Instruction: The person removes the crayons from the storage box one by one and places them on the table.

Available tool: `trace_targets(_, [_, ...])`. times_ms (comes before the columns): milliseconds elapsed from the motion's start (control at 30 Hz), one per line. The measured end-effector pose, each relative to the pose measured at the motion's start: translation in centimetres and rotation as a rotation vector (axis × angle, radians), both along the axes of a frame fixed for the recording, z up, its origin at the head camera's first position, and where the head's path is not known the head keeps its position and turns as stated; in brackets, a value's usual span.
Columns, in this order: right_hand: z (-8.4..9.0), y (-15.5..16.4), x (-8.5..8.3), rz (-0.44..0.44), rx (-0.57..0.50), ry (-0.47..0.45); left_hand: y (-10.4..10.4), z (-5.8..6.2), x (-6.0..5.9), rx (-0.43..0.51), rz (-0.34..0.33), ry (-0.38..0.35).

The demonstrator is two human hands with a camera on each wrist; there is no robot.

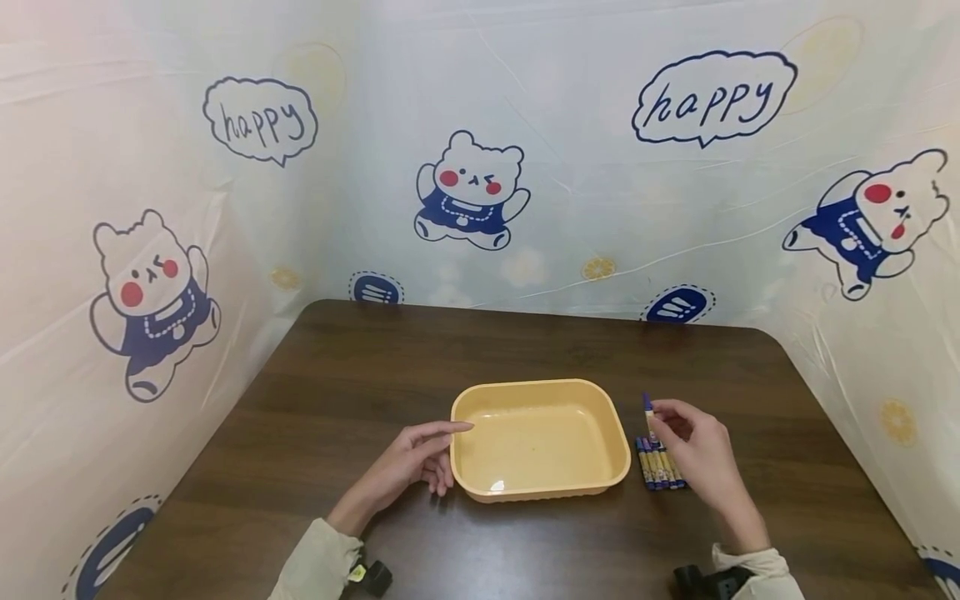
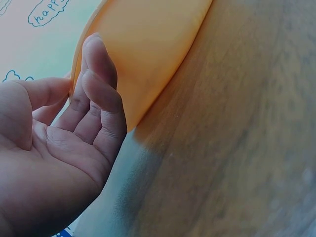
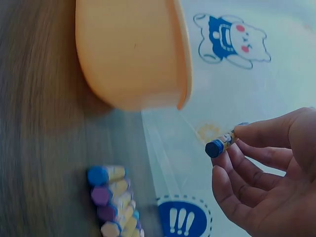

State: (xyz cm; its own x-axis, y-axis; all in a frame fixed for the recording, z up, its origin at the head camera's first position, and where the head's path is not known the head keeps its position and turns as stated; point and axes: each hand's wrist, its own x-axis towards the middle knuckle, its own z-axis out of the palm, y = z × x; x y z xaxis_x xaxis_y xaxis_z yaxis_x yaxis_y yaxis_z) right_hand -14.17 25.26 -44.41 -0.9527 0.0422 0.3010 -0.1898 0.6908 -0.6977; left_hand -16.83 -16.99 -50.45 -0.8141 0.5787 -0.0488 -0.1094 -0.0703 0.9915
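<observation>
A yellow plastic tray (image 1: 540, 493) stands on the brown table. My left hand (image 1: 420, 457) holds its left rim, one digit reaching over the edge and the other fingers bent beside the outer wall. The left wrist view shows this hand (image 2: 69, 133) close up against the tray wall (image 2: 148, 59). To the right of the tray, my right hand (image 1: 701, 454) pinches a blue-ended crayon (image 1: 648, 408) between thumb and fingers, raised above a row of crayons (image 1: 656, 468). The right wrist view shows the blue end of the held crayon (image 3: 215, 148).
The row of several crayons (image 3: 111, 197), with blue, purple and pale ends, lies side by side near the tray's right end. Around the dark wooden table (image 1: 360, 367) hangs a pale printed curtain (image 1: 570, 208) with bears and "happy" bubbles.
</observation>
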Motion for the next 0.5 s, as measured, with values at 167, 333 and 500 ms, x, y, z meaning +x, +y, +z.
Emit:
trace_targets(167, [-0.4, 1.2, 0.0, -0.036, 0.026, -0.053, 0.0, -0.1, 0.0, 0.007, -0.003, 0.011])
trace_targets(333, [-1.0, 2.6, -0.1, -0.067, 0.057, -0.102, -0.1, -0.2, -0.1, 0.012, -0.011, 0.013])
trace_targets(500, [-1.8, 4.0, -0.4, -0.104, 0.087, -0.11, 0.0, -0.1, -0.1, 0.012, -0.015, 0.007])
